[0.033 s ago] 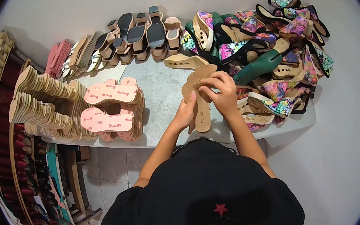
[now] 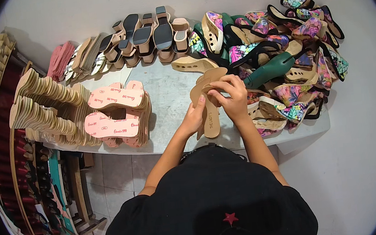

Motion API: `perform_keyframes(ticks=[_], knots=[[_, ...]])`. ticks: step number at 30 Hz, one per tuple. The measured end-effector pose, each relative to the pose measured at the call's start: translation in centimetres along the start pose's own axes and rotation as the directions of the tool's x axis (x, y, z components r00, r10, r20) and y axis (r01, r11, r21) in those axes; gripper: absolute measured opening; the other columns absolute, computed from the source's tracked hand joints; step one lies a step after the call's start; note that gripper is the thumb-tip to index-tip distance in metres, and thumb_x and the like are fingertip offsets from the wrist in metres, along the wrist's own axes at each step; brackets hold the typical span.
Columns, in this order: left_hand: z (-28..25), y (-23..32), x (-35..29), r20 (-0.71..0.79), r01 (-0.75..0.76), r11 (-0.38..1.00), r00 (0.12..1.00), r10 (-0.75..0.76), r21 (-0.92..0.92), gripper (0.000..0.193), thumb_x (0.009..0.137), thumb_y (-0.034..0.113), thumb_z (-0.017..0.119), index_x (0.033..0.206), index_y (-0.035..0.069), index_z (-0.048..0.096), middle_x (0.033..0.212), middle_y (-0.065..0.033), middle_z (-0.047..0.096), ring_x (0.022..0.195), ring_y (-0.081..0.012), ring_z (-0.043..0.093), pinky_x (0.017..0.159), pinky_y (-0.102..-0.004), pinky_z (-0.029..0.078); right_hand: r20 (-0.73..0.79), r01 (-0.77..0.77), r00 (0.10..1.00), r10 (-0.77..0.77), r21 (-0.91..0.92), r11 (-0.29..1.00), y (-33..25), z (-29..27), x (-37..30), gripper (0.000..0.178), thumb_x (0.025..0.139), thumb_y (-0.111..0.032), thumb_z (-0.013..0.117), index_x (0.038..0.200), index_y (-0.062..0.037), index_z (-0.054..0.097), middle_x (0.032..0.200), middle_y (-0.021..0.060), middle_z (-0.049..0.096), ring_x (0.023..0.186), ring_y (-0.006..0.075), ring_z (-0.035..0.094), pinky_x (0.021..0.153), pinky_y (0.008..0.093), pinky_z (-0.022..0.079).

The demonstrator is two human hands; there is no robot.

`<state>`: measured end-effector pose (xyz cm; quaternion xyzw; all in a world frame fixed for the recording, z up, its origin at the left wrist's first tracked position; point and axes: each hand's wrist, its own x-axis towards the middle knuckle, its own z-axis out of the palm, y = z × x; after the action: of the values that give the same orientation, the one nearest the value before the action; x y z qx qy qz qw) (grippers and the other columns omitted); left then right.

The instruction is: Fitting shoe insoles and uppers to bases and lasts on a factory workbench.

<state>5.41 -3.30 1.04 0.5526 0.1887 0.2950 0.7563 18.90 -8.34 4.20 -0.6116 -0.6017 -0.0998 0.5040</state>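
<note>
Above the near edge of the table, both my hands hold a few tan shoe insoles [image 2: 211, 119], fanned apart at their broad ends. My left hand [image 2: 193, 118] is closed around their left side, its thumb lying on top. My right hand [image 2: 230, 95] pinches the edge of an insole at the upper right, fingers bent. Dark lettering marks the heel end of the top insole. Just beyond the insoles lies a beige wedge sole [image 2: 194, 64] with holes in its side.
Stacks of pink-papered sole pieces [image 2: 118, 127] and beige insole boards [image 2: 43, 116] stand at left. Black-soled heeled sandals [image 2: 143, 37] line the back. Floral wedge shoes [image 2: 311, 28] pile up at right, with a green shoe last [image 2: 270, 71] among them. A rack [image 2: 12, 149] stands far left.
</note>
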Motion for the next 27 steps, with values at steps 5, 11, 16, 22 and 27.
perform_keyframes(ticks=[5, 11, 16, 22, 27], knots=[[-0.4, 0.3, -0.1, 0.027, -0.029, 0.998, 0.999, 0.027, 0.059, 0.047, 0.096, 0.042, 0.029, 0.110, 0.001, 0.048, 0.090, -0.0083, 0.058, 0.077, -0.0134, 0.057, 0.069, -0.0280, 0.048, -0.053, 0.035, 0.998, -0.039, -0.071, 0.997, -0.3, 0.1, 0.3, 0.026, 0.063, -0.021, 0.074, 0.085, -0.0098, 0.065, 0.082, 0.0005, 0.056, 0.078, 0.0201, 0.051, 0.067, 0.0329, 0.036], [-0.8, 0.3, -0.3, 0.034, -0.055, 0.996, 0.998, 0.053, 0.073, 0.055, 0.096, 0.047, 0.023, 0.111, 0.001, 0.050, 0.091, -0.0091, 0.059, 0.078, -0.0148, 0.058, 0.070, -0.0275, 0.048, 0.052, 0.073, 0.996, -0.070, -0.066, 0.995, -0.6, -0.4, 0.6, 0.023, 0.064, -0.018, 0.074, 0.081, -0.0071, 0.062, 0.079, 0.0020, 0.056, 0.079, 0.0217, 0.051, 0.071, 0.0342, 0.035], [-1.2, 0.6, -0.1, -0.144, 0.147, 0.964, 0.973, -0.181, -0.221, 0.070, 0.092, 0.056, 0.012, 0.113, 0.001, 0.050, 0.095, -0.0125, 0.060, 0.076, -0.0190, 0.061, 0.069, -0.0310, 0.051, 0.176, -0.011, 0.984, -0.010, 0.119, 0.993, -1.2, -1.4, 0.3, 0.017, 0.066, -0.011, 0.072, 0.078, -0.0052, 0.062, 0.076, 0.0048, 0.055, 0.074, 0.0219, 0.052, 0.068, 0.0333, 0.039], [-5.4, -1.6, 0.2, -0.233, 0.149, 0.962, 0.951, -0.202, -0.228, 0.071, 0.091, 0.059, 0.010, 0.113, 0.003, 0.048, 0.092, -0.0137, 0.059, 0.072, -0.0199, 0.061, 0.061, -0.0321, 0.053, 0.311, -0.213, 0.944, 0.109, 0.324, 0.922, -2.2, -4.1, 1.1, 0.012, 0.067, 0.003, 0.066, 0.078, -0.0006, 0.064, 0.078, 0.0086, 0.060, 0.068, 0.0194, 0.060, 0.061, 0.0265, 0.046], [-6.4, -1.1, -0.6, -0.046, 0.117, 0.947, 0.990, -0.137, -0.299, 0.083, 0.084, 0.069, 0.004, 0.121, 0.005, 0.043, 0.099, -0.0137, 0.058, 0.072, -0.0193, 0.060, 0.060, -0.0317, 0.052, 0.447, -0.329, 0.889, 0.100, 0.471, 0.819, -3.4, -5.6, 2.1, 0.016, 0.067, 0.003, 0.067, 0.083, -0.0007, 0.068, 0.072, 0.0086, 0.062, 0.062, 0.0150, 0.059, 0.057, 0.0244, 0.046]])
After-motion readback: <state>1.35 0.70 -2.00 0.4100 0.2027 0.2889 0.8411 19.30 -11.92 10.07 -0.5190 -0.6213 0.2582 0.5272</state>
